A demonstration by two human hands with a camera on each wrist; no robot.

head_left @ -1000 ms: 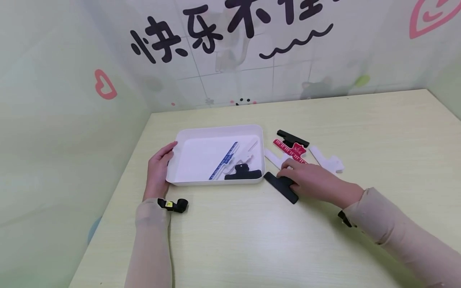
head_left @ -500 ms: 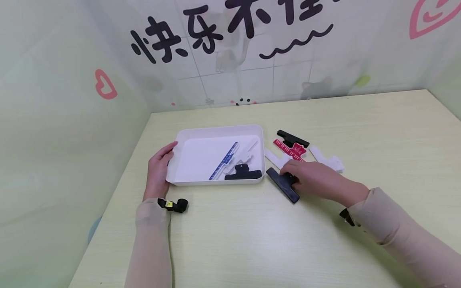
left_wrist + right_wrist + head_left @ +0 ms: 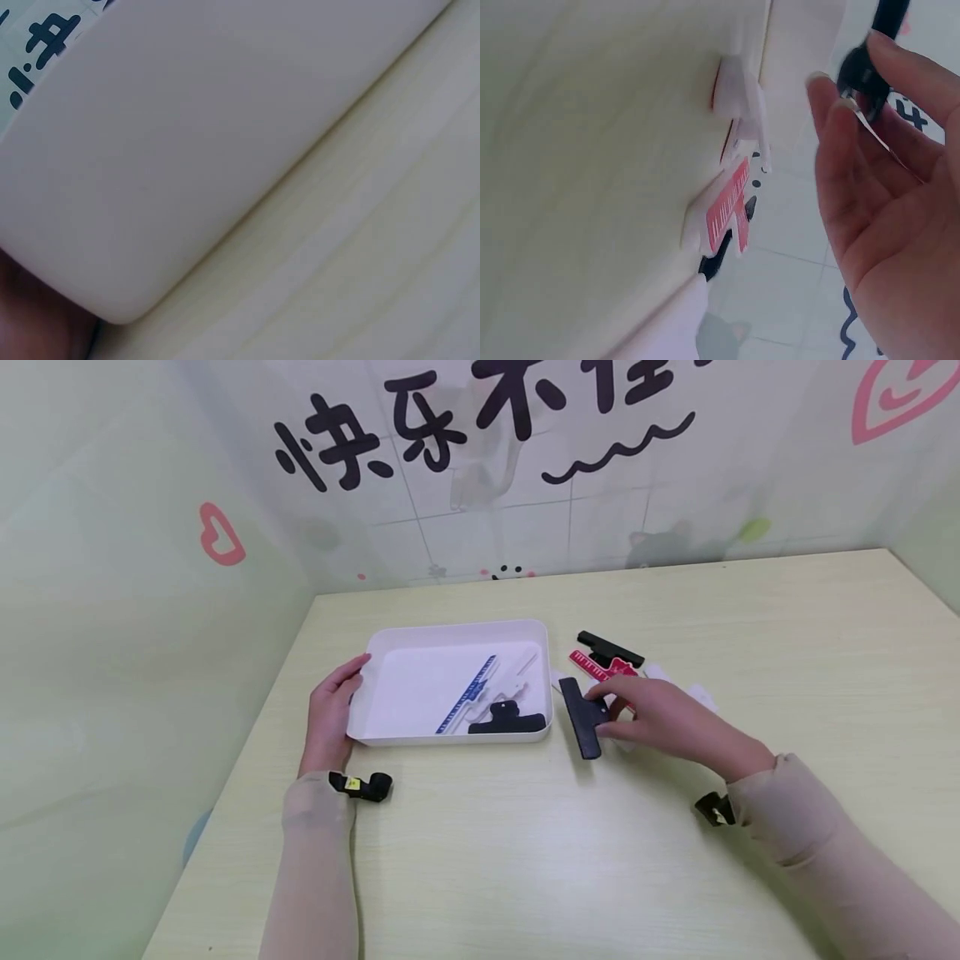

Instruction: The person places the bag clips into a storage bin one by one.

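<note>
My right hand [image 3: 660,714] pinches a long black clip [image 3: 579,718] by its handle tabs between thumb and fingers. The clip is tilted up beside the tray's right wall, its shadow on the table below. In the right wrist view, the fingertips meet at the dark handle [image 3: 862,71]. Along the outer left wall of the white tray [image 3: 450,742] lies my left hand [image 3: 327,718], its fingertips at the rim. Inside the tray, toward its right end, are a blue-and-white clip [image 3: 465,695], a clear clip [image 3: 517,687] and another black clip [image 3: 507,723].
Behind the right hand lie a red clip [image 3: 588,665], a black clip [image 3: 613,648] and white clips [image 3: 702,696], partly covered by the hand. The table [image 3: 465,860] reaches back to a printed wall sheet [image 3: 517,527]; another sheet [image 3: 112,652] hangs at the left.
The right hand has gripped the black clip, lifted it off the table and turned it more upright, slightly farther back. The left hand and tray stay in place.
</note>
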